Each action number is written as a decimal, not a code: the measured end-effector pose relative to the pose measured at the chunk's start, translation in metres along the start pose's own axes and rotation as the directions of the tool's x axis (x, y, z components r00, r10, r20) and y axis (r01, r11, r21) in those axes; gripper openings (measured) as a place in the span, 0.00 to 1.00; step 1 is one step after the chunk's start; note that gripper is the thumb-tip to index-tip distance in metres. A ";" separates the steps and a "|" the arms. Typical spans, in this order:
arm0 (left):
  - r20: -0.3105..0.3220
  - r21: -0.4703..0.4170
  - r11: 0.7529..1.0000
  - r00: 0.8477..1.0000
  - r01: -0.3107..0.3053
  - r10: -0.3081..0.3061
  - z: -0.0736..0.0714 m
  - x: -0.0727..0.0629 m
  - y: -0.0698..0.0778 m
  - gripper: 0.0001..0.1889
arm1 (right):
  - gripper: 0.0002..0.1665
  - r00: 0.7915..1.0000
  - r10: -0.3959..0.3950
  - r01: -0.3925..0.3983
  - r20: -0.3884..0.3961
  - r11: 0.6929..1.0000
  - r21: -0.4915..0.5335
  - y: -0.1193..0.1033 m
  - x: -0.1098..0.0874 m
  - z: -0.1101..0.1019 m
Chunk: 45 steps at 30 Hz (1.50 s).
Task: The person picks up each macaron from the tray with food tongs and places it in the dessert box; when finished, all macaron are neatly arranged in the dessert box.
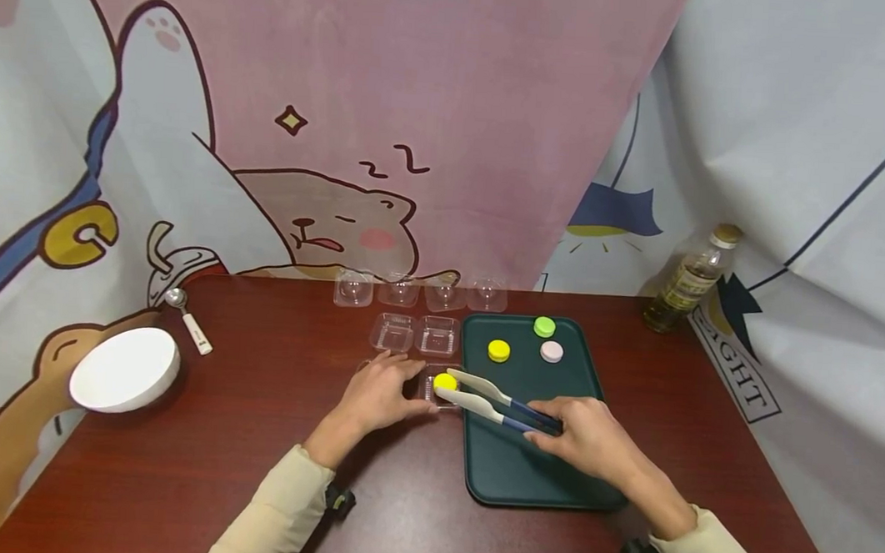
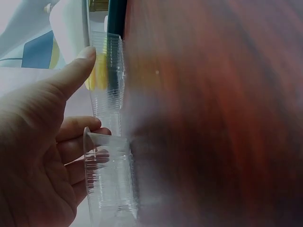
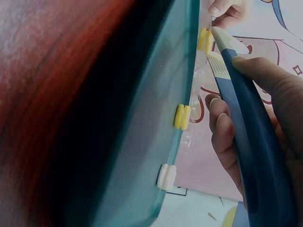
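My right hand [image 1: 588, 434] grips blue-handled tongs [image 1: 521, 416] with cream tips. Those tips lie on either side of a yellow macaron [image 1: 445, 383], which is in a small clear plastic box [image 2: 108, 101]. Beside that box is my left hand [image 1: 380, 393], its thumb at the rim and its fingers extended near the corner; whether they press on it I cannot tell. A second clear box [image 2: 111, 179] sits by the left fingers, mostly hidden by the hand in the head view. On the dark green tray [image 1: 522, 473] lie another yellow macaron [image 1: 499, 350], a green macaron [image 1: 544, 326] and a pink macaron [image 1: 551, 351].
Behind the hands are two more clear boxes [image 1: 438, 335] and a row of several clear domed lids [image 1: 445, 292]. A white bowl [image 1: 125, 368] and a small scoop [image 1: 188, 320] are at the left. An oil bottle [image 1: 690, 281] stands at the back right.
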<state>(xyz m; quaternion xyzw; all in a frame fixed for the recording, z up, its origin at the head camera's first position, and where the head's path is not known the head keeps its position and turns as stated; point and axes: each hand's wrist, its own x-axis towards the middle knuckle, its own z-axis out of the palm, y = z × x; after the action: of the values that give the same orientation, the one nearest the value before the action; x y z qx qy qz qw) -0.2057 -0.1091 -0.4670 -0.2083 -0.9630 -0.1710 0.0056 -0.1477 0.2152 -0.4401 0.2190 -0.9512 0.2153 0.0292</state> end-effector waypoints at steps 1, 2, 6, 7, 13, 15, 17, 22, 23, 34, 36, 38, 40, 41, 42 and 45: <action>0.002 0.001 1.000 1.000 0.002 -0.002 0.000 0.000 0.000 0.43 | 0.22 1.000 -0.001 0.001 0.000 1.000 0.001 0.000 0.000 0.001; 0.005 0.005 1.000 1.000 0.004 -0.004 0.000 0.000 0.000 0.43 | 0.22 1.000 -0.003 0.003 -0.001 1.000 0.001 0.000 0.000 0.001; 0.006 0.008 1.000 1.000 0.009 -0.009 0.000 0.001 0.000 0.43 | 0.22 1.000 -0.017 0.017 -0.014 1.000 -0.007 0.001 0.001 0.002; 0.004 0.009 1.000 1.000 0.007 -0.007 0.001 0.002 0.000 0.43 | 0.23 1.000 -0.017 0.016 -0.016 1.000 -0.010 0.000 0.002 0.002; 0.003 0.017 1.000 1.000 -0.001 0.001 0.001 0.003 -0.001 0.43 | 0.23 1.000 -0.004 0.004 -0.007 1.000 -0.029 0.000 0.003 0.001; 0.003 0.017 1.000 1.000 0.001 -0.001 0.001 0.002 -0.001 0.43 | 0.23 1.000 -0.004 0.004 -0.005 0.999 -0.034 -0.001 0.003 0.001; 0.003 0.012 1.000 1.000 0.005 -0.005 0.001 0.002 -0.001 0.43 | 0.24 1.000 -0.002 0.002 0.002 0.999 -0.034 -0.001 0.002 0.001; 0.005 0.015 1.000 1.000 0.011 -0.011 0.000 0.001 -0.002 0.43 | 0.24 1.000 0.002 -0.002 0.009 1.000 -0.031 -0.001 0.002 0.002; 0.005 0.017 1.000 1.000 0.011 -0.011 0.000 0.001 -0.002 0.43 | 0.24 1.000 0.001 -0.001 0.009 0.999 -0.032 -0.001 0.002 0.002; 0.005 0.014 1.000 1.000 -0.022 0.022 -0.005 0.001 -0.002 0.45 | 0.24 0.999 0.048 -0.049 -0.022 0.999 -0.019 0.012 0.007 -0.019; -0.003 -0.010 0.999 0.999 -0.038 0.038 -0.007 -0.001 -0.004 0.45 | 0.24 0.998 0.055 -0.056 -0.041 0.998 -0.025 0.016 0.007 -0.024; -0.020 -0.036 0.997 0.998 -0.064 0.063 -0.010 -0.004 -0.007 0.44 | 0.24 0.996 0.065 -0.066 -0.057 0.997 -0.027 0.021 0.006 -0.029; -0.049 -0.052 0.994 0.995 -0.094 0.091 -0.014 -0.007 -0.012 0.43 | 0.24 0.994 0.078 -0.080 -0.070 0.997 -0.023 0.025 0.006 -0.034; -0.061 -0.057 0.993 0.993 -0.106 0.103 -0.017 -0.009 -0.014 0.43 | 0.25 0.994 0.086 -0.088 -0.074 0.996 -0.019 0.028 0.005 -0.036; -0.072 -0.063 0.992 0.992 -0.113 0.109 -0.020 -0.011 -0.017 0.42 | 0.25 0.992 0.097 -0.098 -0.077 0.995 -0.016 0.029 0.005 -0.037; -0.097 -0.084 0.992 0.991 -0.099 0.091 -0.030 -0.017 -0.026 0.43 | 0.25 0.988 0.133 -0.134 -0.082 0.991 -0.006 0.037 0.003 -0.042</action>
<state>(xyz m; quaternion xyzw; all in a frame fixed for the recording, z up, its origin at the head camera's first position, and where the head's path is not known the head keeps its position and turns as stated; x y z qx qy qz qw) -0.2028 -0.1478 -0.4483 -0.2459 -0.9421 -0.2225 0.0491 -0.1685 0.2620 -0.4163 0.1455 -0.9631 0.2198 0.0548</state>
